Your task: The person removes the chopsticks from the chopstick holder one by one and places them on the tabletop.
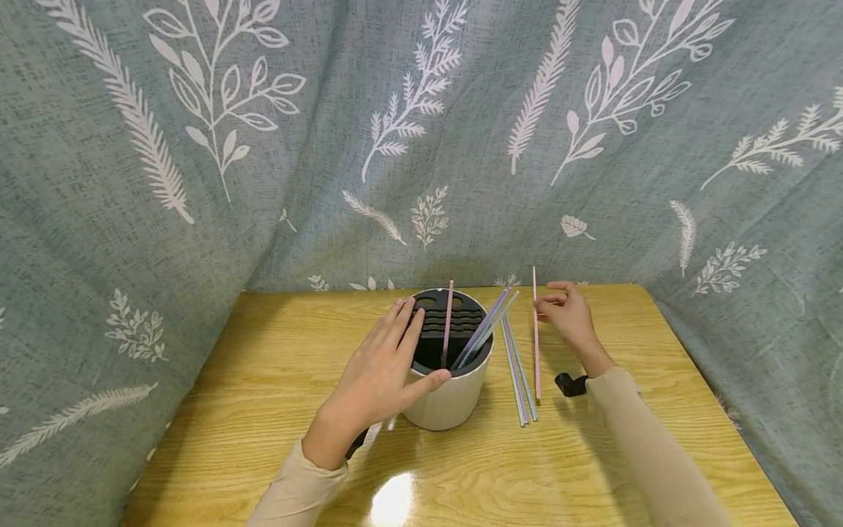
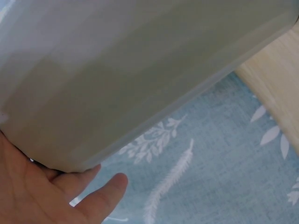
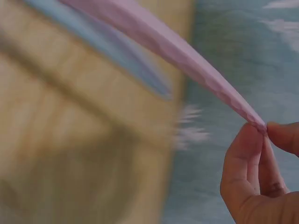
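A round white desk organizer [image 1: 443,406] with a black slotted insert [image 1: 428,344] stands upright on the table. My left hand [image 1: 388,366] rests along its left rim, fingers fairly straight and thumb at the front edge. In the left wrist view the organizer's pale wall [image 2: 117,79] fills the top, above the left hand [image 2: 42,196]. To the right, my right hand [image 1: 566,315] pinches a thin pink straw-like stick [image 1: 536,351] between thumb and fingers. In the right wrist view the right hand [image 3: 254,172] holds one end of that pink stick [image 3: 187,60].
Inside the organizer lean another pink stick [image 1: 448,322] and several purple and bluish sticks [image 1: 484,329]. Several pale blue and purple sticks [image 1: 519,373] lie on the wooden table [image 1: 276,410] between organizer and right hand. A patterned grey-green cloth [image 1: 395,219] hangs behind and along both sides.
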The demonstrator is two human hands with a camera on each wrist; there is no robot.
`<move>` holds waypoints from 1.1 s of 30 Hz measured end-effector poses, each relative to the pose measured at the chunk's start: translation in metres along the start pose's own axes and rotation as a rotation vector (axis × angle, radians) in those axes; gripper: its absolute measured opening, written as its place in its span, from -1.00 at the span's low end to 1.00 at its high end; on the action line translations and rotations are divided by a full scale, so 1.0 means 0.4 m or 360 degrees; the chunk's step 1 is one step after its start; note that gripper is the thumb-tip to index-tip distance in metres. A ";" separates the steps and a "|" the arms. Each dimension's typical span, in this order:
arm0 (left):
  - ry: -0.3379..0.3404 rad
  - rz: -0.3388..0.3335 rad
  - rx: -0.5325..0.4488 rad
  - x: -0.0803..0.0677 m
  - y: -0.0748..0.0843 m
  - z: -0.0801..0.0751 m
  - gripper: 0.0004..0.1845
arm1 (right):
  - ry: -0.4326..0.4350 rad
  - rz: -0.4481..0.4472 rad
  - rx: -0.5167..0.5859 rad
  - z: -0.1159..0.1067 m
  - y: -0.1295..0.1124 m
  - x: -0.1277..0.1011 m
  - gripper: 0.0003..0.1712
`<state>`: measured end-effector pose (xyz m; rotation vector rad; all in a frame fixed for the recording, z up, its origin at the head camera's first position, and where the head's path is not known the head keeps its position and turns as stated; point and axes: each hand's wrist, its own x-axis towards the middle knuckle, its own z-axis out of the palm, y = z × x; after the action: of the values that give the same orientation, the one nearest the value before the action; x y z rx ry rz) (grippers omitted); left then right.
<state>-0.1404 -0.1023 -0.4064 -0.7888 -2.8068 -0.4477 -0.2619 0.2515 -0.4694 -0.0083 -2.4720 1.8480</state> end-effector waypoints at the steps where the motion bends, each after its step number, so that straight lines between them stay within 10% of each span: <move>1: 0.0003 0.0002 -0.0001 0.000 0.000 0.000 0.08 | -0.0024 0.0047 -0.0034 0.004 0.019 0.007 -0.40; 23: -0.0016 -0.0020 -0.0010 0.001 0.003 0.000 0.08 | -0.0190 0.0282 -0.0418 0.093 0.102 0.017 -0.49; 33: -0.0005 -0.0019 -0.0012 -0.002 0.001 0.002 0.08 | -0.0087 0.0071 -0.0268 0.091 0.020 -0.040 -0.49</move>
<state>-0.1395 -0.1020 -0.4072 -0.7755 -2.8154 -0.4598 -0.2479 0.2184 -0.4879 -0.0205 -2.6784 1.6716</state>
